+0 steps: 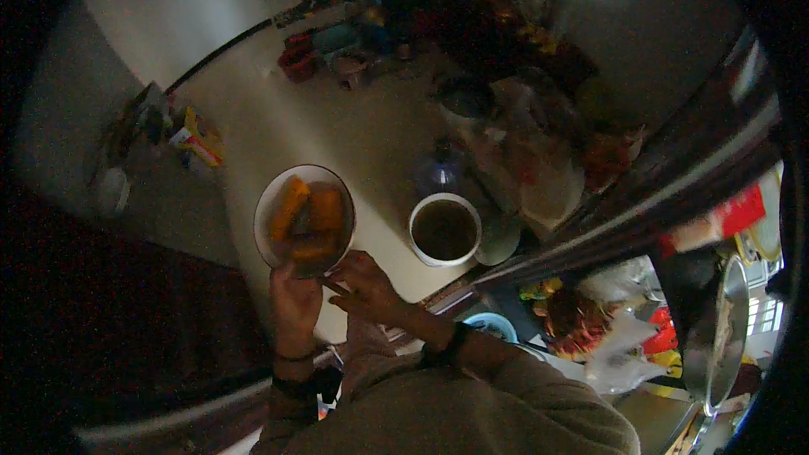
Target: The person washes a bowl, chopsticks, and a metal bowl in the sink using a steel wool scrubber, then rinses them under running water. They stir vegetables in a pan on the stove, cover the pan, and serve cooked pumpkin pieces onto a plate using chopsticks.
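A white, dark-rimmed bowl [262, 204] is held in front of me, with several orange-yellow chunks [324, 206] of food in it. My left hand [295, 299] grips its near edge from below. Close to the same edge, on the right, my right hand [366, 291] is closed with its fingers pinched. Something thin and stick-like shows at its fingertips, too dark to name. Right of the bowl stands a white round container [445, 232] holding dark liquid.
A pale floor [337, 126] spreads beyond. Plastic bags [539, 152] and a dark pot lie at right. Red and grey containers [299, 57] stand at the back. A yellow packet [200, 139] is at left. Lower right, a blue basin [493, 324], white bags and a pan [726, 337] crowd together.
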